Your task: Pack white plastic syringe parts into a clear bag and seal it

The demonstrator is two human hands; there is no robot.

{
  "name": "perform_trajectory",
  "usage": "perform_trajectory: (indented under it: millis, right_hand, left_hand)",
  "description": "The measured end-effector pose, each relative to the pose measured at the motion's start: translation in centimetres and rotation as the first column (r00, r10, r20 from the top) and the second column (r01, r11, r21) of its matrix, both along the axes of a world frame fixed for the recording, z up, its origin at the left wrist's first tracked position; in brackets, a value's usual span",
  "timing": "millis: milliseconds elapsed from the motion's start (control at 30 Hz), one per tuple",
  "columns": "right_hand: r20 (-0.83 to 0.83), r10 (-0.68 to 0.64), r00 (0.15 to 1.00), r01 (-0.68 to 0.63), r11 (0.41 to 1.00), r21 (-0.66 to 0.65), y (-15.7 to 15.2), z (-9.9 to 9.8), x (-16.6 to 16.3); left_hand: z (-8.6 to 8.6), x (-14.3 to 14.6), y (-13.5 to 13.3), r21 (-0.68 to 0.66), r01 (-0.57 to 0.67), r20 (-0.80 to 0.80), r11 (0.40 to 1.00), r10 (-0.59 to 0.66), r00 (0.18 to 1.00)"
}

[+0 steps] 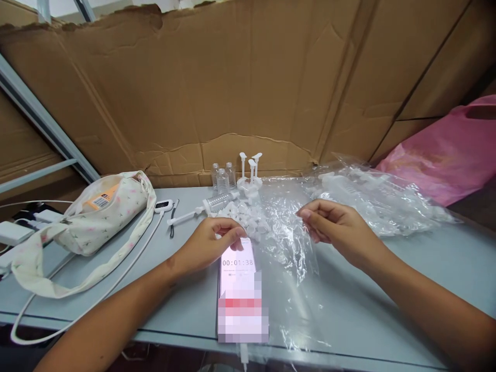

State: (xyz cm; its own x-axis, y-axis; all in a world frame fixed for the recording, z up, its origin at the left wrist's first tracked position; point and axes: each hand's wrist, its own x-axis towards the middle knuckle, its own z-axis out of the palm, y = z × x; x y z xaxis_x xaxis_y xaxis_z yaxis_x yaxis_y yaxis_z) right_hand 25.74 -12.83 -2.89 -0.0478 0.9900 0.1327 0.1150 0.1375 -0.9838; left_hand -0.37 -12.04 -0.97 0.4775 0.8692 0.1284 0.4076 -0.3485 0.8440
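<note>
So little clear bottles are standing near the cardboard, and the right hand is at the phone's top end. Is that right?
Not quite: the head view shows the left hand at the top end of the phone. Little clear bottles are standing near the cardboard.

Brown cardboard stands as a wall behind a blue-grey tabletop, filling most of the background. Its upper edge is torn and ragged toward the left, with a bright, pale strip showing above it. Vertical creases run down the board, and a wavy crease arches across its lower middle. At left, a grey metal post slants across, joined by a thinner crossbar. At right, dark seams divide the panels and the corner falls into shadow. Below the table's front edge, the space is dark.
</note>
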Motion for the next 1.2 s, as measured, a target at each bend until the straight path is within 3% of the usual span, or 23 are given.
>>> perform_trajectory:
  millis: [133,233,300,400,533,633,800,1033,1100,1200]
  right_hand:
    - [-0.011,0.132,0.991,-0.132,0.989,-0.063,-0.2,-0.2,-0.1]
    - [0.034,0.294,0.955,-0.288,0.949,-0.128,-0.7,-0.3,-0.5]
    - [0.059,0.338,0.939,-0.325,0.931,-0.166,-1.0,-0.2,-0.6]
    - [0.085,0.283,0.955,-0.268,0.952,-0.149,-1.0,-0.1,-0.5]
    - [0.053,0.128,0.990,-0.124,0.989,-0.077,-0.5,-0.4,-0.1]
    - [0.016,0.082,0.996,-0.081,0.996,-0.041,-0.1,-0.9,-0.2]
    - [-0.014,0.091,0.996,-0.091,0.996,-0.016,0.3,-1.6,-0.2]
    - [0.027,0.255,0.966,-0.255,0.967,-0.027,0.0,-1.4,-0.2]
    - [0.049,0.244,0.968,-0.242,0.969,-0.046,0.0,-1.3,-0.2]
    - [0.050,0.175,0.983,-0.175,0.985,-0.014,0.3,-1.0,-0.1]
  left_hand:
    - [-0.1,-0.1,0.1,0.035,-0.082,0.103,0.996,0.078,0.992]
    - [-0.1,-0.2,0.4,0.049,-0.136,0.186,0.989,0.125,0.975]
    - [-0.1,-0.2,0.5,0.040,-0.158,0.234,0.987,0.145,0.961]
    - [-0.1,-0.3,0.6,-0.049,-0.089,0.268,0.995,0.099,0.958]
    - [-0.3,-0.3,0.3,-0.248,0.118,0.133,0.962,-0.087,0.987]
    - [-0.4,-0.1,-0.3,-0.304,0.136,0.097,0.943,-0.112,0.989]
    - [-0.1,0.3,-1.1,-0.272,0.083,0.149,0.959,-0.044,0.988]
    - [0.2,0.2,-0.7,-0.187,0.021,0.297,0.982,0.036,0.954]
    - [0.0,0.1,-0.6,-0.160,0.013,0.342,0.987,0.043,0.939]
    - [-0.5,-0.1,-0.5,-0.019,-0.043,0.390,0.999,0.047,0.920]
